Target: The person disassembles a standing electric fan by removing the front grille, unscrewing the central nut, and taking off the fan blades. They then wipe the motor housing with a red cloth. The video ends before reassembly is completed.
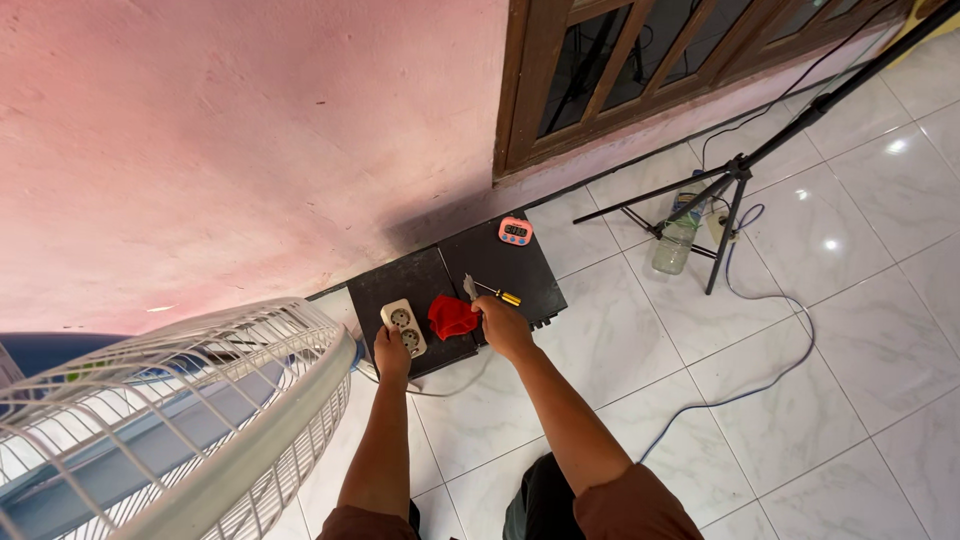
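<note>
There, on the black mat [420,280], the left hand [391,352] gripped the white double socket block [404,327] while the right hand [500,325] pinched the crumpled red cloth [452,316]; steadying the block looked wise.

Both arms stretched forward and down, left hand [391,350] grip curled, right hand [500,325] grip closed

A home's tiled room: pink plastered wall [200,130], wooden-framed window [640,70], standing fan [170,420].
</note>
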